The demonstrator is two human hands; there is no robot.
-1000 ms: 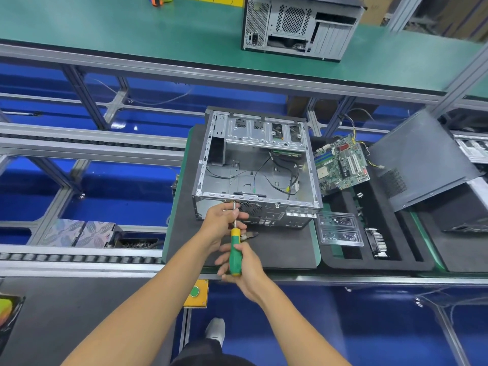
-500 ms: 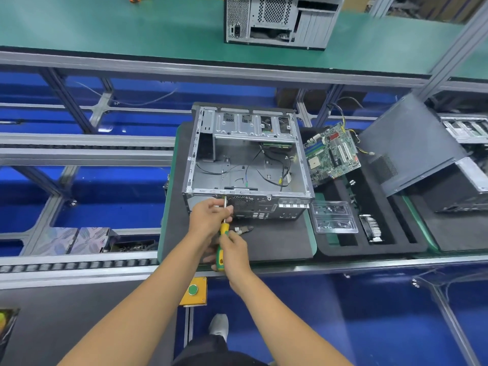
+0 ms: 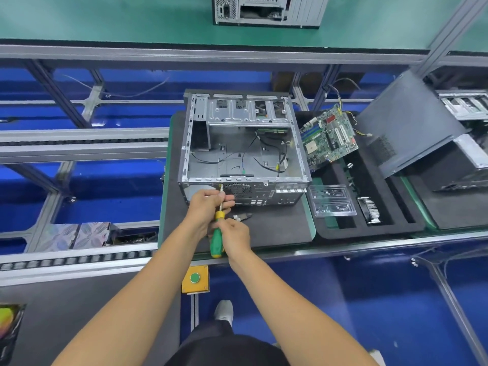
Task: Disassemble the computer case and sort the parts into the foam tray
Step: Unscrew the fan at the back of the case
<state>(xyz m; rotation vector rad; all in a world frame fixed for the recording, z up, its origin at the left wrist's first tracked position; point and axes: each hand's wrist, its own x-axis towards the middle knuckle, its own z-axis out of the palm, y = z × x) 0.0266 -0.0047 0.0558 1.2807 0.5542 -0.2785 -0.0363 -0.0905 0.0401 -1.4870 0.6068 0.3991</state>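
An open grey computer case [image 3: 244,143] lies on a black mat [image 3: 277,225], loose cables inside it. A green and yellow screwdriver [image 3: 217,237] points up at the case's near rear panel, its tip at the top left of that panel. My right hand [image 3: 235,237] grips the handle. My left hand [image 3: 208,204] pinches the metal shaft just below the tip. To the right stands the black foam tray [image 3: 396,225], with a green motherboard [image 3: 328,137] leaning on its far end, a clear plastic box [image 3: 331,200] and a finned part [image 3: 369,210] in its slots.
Pliers [image 3: 243,216] lie on the mat by my right hand. A dark side panel [image 3: 406,122] leans at the right over another case. A second case [image 3: 266,10] stands on the far green bench. A yellow box with a green button [image 3: 195,278] hangs below the table edge.
My view has shifted, so the scene sits lower and further left in frame. Both hands keep their hold on the screwdriver at the same spot of the rear panel.
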